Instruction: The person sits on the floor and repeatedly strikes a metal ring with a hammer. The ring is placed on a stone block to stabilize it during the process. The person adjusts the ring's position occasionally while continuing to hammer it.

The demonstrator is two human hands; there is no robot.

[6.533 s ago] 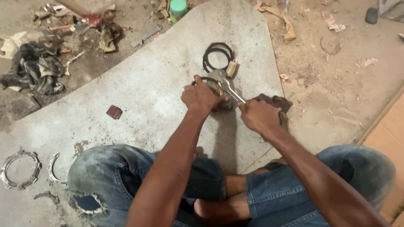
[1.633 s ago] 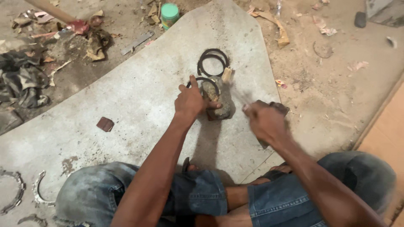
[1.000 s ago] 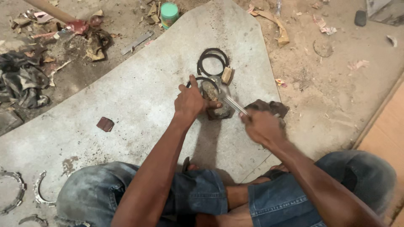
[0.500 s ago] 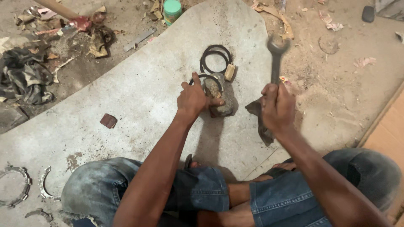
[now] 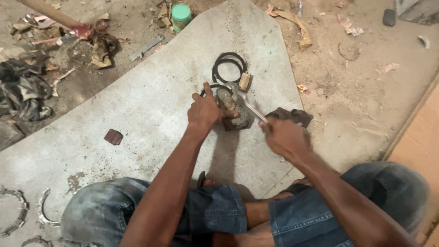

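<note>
A stone block (image 5: 238,112) is sitting on the slab (image 5: 151,105), rings (image 5: 228,68) lying just behind it, perhaps a rag (image 5: 292,116) lying to its right.

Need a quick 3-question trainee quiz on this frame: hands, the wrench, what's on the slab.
1. True or false: the right hand holds a metal wrench whose far end meets the grey lump under the left hand.
2. Which lies just beyond the lump on the concrete slab?
A. black rings
B. a green-lidded jar
C. a small brown square piece
3. Fill in: the dark rag lies beside the ____ hand.

Key: 1 true; 2 A; 3 right.
</note>
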